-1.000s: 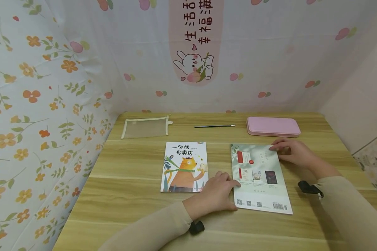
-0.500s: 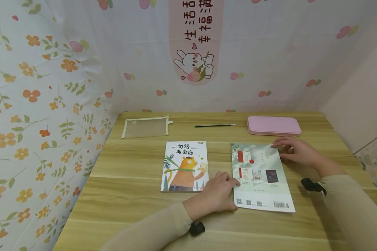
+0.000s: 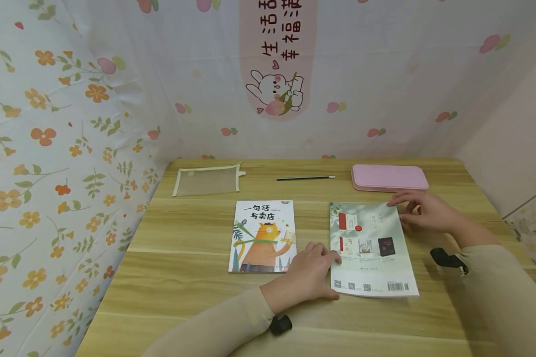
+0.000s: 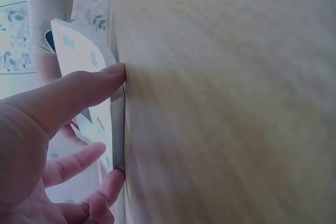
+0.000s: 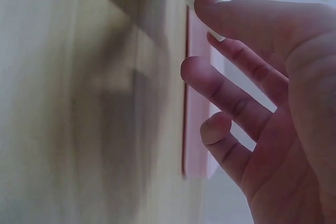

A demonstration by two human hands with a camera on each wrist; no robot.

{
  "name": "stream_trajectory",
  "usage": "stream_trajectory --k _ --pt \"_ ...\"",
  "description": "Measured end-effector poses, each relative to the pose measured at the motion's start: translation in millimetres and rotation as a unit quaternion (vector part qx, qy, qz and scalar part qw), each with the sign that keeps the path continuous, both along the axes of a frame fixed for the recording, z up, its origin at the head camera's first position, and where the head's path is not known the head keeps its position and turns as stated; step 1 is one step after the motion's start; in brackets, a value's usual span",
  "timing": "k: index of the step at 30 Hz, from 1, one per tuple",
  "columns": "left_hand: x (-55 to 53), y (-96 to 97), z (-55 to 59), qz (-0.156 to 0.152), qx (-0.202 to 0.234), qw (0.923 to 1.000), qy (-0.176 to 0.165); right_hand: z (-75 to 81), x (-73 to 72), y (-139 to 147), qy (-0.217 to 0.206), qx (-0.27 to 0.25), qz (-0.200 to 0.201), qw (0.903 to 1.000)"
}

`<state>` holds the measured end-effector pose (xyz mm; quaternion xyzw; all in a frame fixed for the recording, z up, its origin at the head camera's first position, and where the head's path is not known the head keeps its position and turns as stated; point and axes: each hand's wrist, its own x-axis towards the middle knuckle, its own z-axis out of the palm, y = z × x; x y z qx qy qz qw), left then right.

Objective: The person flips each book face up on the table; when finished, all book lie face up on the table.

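Observation:
A pale green magazine (image 3: 370,248) lies back cover up on the right of the table, its right side lifted and curving upward. My right hand (image 3: 429,213) pinches its far right corner between thumb and index finger; in the right wrist view the other fingers (image 5: 210,82) stay spread off the magazine. My left hand (image 3: 310,272) rests at the left edge, thumb by the near corner and fingertips against the spine, as the left wrist view shows. A picture book (image 3: 263,238) with an orange bear on its cover lies close to the left hand.
At the back are a mesh zip pouch (image 3: 209,180), a dark pencil (image 3: 304,178) and a pink pencil case (image 3: 389,177), which sits just beyond the right hand. Flowered cloth (image 3: 62,148) hangs along the left and back of the wooden table (image 3: 174,297).
My right hand has shifted slightly right and away, and the magazine's right side has risen with it. The left hand has stayed nearly still at the spine.

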<state>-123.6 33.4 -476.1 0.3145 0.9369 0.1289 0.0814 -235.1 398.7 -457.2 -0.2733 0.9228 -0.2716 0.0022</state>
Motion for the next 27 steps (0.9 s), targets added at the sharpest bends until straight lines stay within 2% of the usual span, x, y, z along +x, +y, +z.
stream_trajectory --k 6,14,27 --pt "0.8 1.2 0.2 0.001 -0.014 0.9998 0.014 6.7 1.0 0.5 -0.018 -0.007 -0.015 0.9997" --pt "3.5 0.3 2.6 -0.022 -0.053 0.9957 0.073 5.8 -0.4 6.2 -0.024 0.005 -0.029 0.9993" --pt "1.5 -7.5 4.1 -0.003 -0.006 0.9977 0.068 11.0 0.2 8.9 0.001 -0.012 -0.014 0.9998"
